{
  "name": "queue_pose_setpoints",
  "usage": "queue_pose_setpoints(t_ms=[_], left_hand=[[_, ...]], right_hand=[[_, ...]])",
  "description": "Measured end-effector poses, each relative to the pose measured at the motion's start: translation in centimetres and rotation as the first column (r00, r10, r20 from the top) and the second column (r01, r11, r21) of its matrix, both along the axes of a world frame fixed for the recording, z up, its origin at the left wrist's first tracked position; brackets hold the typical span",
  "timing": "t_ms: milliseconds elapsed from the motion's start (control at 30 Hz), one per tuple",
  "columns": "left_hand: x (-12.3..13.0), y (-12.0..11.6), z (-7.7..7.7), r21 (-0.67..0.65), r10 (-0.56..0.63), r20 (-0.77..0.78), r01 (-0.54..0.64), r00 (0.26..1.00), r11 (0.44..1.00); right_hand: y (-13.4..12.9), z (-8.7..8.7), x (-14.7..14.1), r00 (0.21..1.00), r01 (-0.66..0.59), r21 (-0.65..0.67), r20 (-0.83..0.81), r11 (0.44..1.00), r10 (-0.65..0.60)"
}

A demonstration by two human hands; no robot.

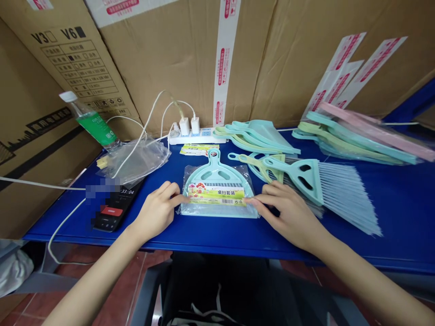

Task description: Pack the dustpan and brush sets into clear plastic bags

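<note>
A mint-green dustpan (pixel 217 174) lies in a clear plastic bag on the blue table, its handle pointing away from me. Across it sits a printed label card (pixel 217 194), with brush bristles showing just above. My left hand (pixel 159 208) pinches the bag and the card's left end. At the right end, my right hand (pixel 287 213) has its thumb and index finger on the card and bag, the other fingers curled. Beside the right hand lie loose brushes, the nearest a mint-green brush (pixel 311 179) with bristles pointing right.
Behind are a power strip (pixel 207 135), label cards (pixel 198 150) and stacked dustpans (pixel 261 136). Bagged sets (pixel 367 136) lie at the right. Plastic bags (pixel 136 158), a phone (pixel 113 210), a leaning bottle (pixel 97 127) and white cables stand left. Cardboard boxes (pixel 190 59) wall the back.
</note>
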State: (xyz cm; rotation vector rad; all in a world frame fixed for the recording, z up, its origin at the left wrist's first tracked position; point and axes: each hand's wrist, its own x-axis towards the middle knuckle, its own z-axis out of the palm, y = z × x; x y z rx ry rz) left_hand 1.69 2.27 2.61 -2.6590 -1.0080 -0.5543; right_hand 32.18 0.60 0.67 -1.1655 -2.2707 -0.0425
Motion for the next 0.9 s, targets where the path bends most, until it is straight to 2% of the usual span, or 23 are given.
queue_pose_setpoints(t_ms=[200,567,667,767,833,900], left_hand=[[0.0,-0.1,-0.3,-0.046,0.011,0.052,-0.009,0.999,0.999],[0.0,-0.2,-0.1,-0.098,0.000,0.125,0.012,0.992,0.995],[-0.1,-0.3,-0.1,-0.110,0.003,0.147,0.013,0.989,0.994],[-0.1,-0.2,-0.2,-0.125,0.008,0.149,0.011,0.989,0.992],[0.0,-0.2,-0.3,-0.134,0.016,0.151,0.004,0.988,0.991],[0.0,-0.1,-0.3,-0.141,0.026,0.153,-0.005,0.988,0.990]], right_hand=[[-0.3,0.0,0.0,0.988,-0.034,-0.029,-0.149,0.999,0.029],[-0.3,0.4,0.2,0.961,-0.050,-0.223,-0.275,0.974,-0.013],[0.0,0.7,0.5,0.965,0.011,-0.117,-0.260,0.993,-0.042],[0.2,1.5,-0.1,0.979,0.069,0.144,-0.198,0.987,-0.040],[0.3,2.3,-1.2,0.993,0.005,0.298,-0.116,0.955,0.031],[0.6,2.9,-2.7,0.987,-0.158,0.353,0.034,0.922,0.156]])
